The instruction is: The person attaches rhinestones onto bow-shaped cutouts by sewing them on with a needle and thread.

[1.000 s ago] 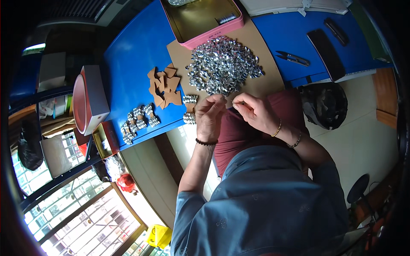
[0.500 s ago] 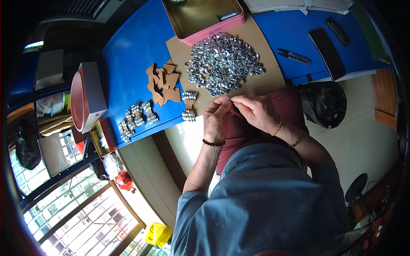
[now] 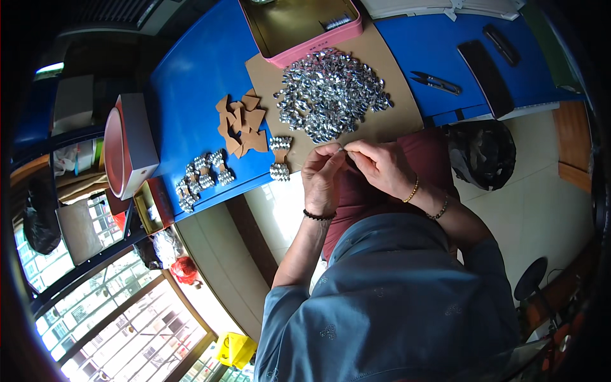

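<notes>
My left hand (image 3: pixel 323 177) and my right hand (image 3: pixel 384 169) meet above my lap at the near edge of the brown board (image 3: pixel 398 121). Both are closed in a pinch, fingertips nearly touching, on something too small to make out. Just beyond them lies a heap of small shiny silver metal pieces (image 3: pixel 331 95). Left of my left hand is a brown card (image 3: pixel 280 157) with rows of silver pieces along both ends. Loose brown card pieces (image 3: pixel 242 124) are piled further left, and several filled cards (image 3: pixel 203 173) stand in a row by the table edge.
A pink tin (image 3: pixel 312 48) stands behind the heap on the blue table (image 3: pixel 191 83). To the right lie thread snips (image 3: pixel 436 83), a dark phone-like slab (image 3: pixel 485 76) and a black slim object (image 3: pixel 501 44). A black bag (image 3: pixel 482 155) sits below the table at right.
Almost nothing differs. Both hands keep their pinch at the same spot, with only a slight shift of the fingers; the whole view has moved very slightly.
</notes>
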`<state>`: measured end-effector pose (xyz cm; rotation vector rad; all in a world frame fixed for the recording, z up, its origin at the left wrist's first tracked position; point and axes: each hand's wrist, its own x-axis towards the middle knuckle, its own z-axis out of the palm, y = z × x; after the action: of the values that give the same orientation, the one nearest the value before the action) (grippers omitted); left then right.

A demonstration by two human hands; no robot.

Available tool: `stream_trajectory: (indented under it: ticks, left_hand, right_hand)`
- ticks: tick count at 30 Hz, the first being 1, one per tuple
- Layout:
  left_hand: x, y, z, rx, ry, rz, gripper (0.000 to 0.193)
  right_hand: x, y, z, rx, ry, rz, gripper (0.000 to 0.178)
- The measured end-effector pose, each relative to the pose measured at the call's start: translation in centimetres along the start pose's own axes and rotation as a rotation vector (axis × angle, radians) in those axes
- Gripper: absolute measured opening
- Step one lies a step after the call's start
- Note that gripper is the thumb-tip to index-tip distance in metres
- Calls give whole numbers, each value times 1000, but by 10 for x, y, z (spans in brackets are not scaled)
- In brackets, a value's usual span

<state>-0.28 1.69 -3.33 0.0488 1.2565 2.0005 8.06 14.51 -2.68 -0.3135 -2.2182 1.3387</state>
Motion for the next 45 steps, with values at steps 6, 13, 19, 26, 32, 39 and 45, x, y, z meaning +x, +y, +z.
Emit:
stream_trajectory:
  ticks: [6,13,19,26,32,39,45]
  left_hand:
    - [-4,1,6,-64,-48,-64,12]
    - [-11,0,6,280,-48,-32,11]
    - [-12,15,9,623,-94,85,14]
    - [22,31,-17,1356,69,607,16]
    - [36,27,-31,1380,26,770,12]
    - [19,22,-23,566,-6,204,4]
    - [8,21,-14,112,-44,-147,12]
  right_hand:
    - [-2,-1,3,77,15,65,7]
    - [2,1,-6,159,-163,139,8]
    - [1,-11,-2,381,-19,181,6]
    - [-4,-5,0,562,-133,373,10]
    - [-7,3,8,460,-187,346,8]
    - [3,-3,7,163,-89,145,6]
    - [2,-2,11,110,-81,104,7]
